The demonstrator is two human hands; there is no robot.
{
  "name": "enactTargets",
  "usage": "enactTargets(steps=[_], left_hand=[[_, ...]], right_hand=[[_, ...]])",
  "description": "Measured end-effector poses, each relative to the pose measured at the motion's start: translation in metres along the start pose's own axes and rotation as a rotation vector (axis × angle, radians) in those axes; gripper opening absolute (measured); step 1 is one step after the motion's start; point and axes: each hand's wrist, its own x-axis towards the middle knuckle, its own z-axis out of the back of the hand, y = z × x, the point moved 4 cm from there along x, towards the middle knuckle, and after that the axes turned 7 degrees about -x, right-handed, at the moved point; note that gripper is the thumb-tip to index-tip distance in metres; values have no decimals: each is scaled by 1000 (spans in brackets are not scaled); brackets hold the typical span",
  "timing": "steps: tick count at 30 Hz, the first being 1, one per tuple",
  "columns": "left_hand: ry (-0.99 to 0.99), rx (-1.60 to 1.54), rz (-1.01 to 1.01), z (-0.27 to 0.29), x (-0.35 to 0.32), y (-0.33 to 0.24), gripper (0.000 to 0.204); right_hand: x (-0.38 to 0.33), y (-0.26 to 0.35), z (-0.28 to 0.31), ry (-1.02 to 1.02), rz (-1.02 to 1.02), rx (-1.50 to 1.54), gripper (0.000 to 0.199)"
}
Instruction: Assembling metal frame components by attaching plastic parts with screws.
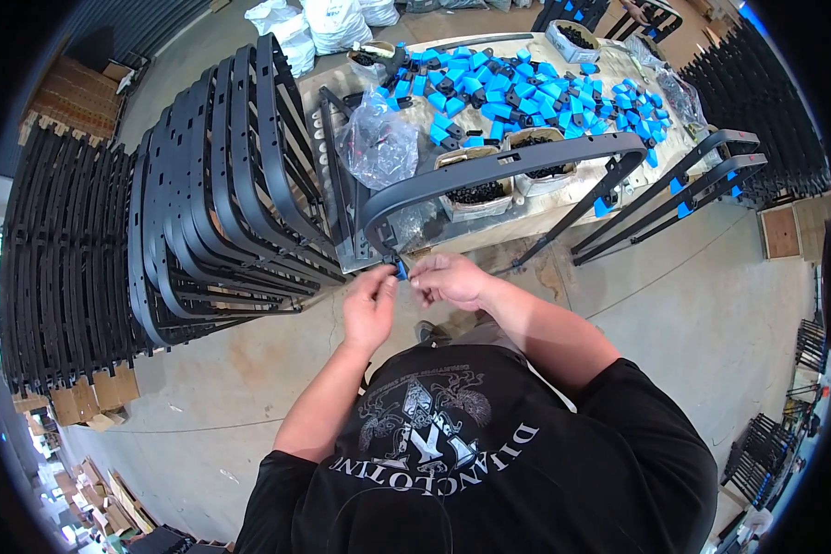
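A dark grey curved tubular frame [508,166] stands in front of me, its arch above the table's near edge. At the lower end of its left side, a small blue piece [401,270] shows between my hands. My left hand [369,309] has its fingers closed at the left of this blue piece, thumb pressed near the fingertips. From the right, my right hand [451,282] reaches in with fingers curled and pinched beside it. Whatever sits between the right fingertips is too small to name. Another blue piece [604,206] is on the frame's right side.
Blue and black parts [499,88] lie heaped on the table [415,164], beside boxes of small black pieces [475,192] and a clear plastic bag [379,143]. Many similar frames [194,185] stand at left. More frames [683,189] lean at right. White sacks [337,23] sit behind.
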Motion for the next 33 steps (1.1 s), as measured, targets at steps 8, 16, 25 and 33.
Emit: enactTargets(steps=[8, 16, 25, 33], left_hand=[[219, 487, 136, -3, 29, 20, 30], [483, 750, 264, -9, 42, 11, 35], [538, 775, 283, -8, 46, 1, 35], [574, 798, 308, -6, 50, -3, 36]], right_hand=[[28, 31, 0, -377, 155, -516, 22], [36, 17, 10, -385, 314, -673, 21], [31, 27, 6, -385, 95, -774, 26], [42, 25, 3, -508, -42, -676, 45]])
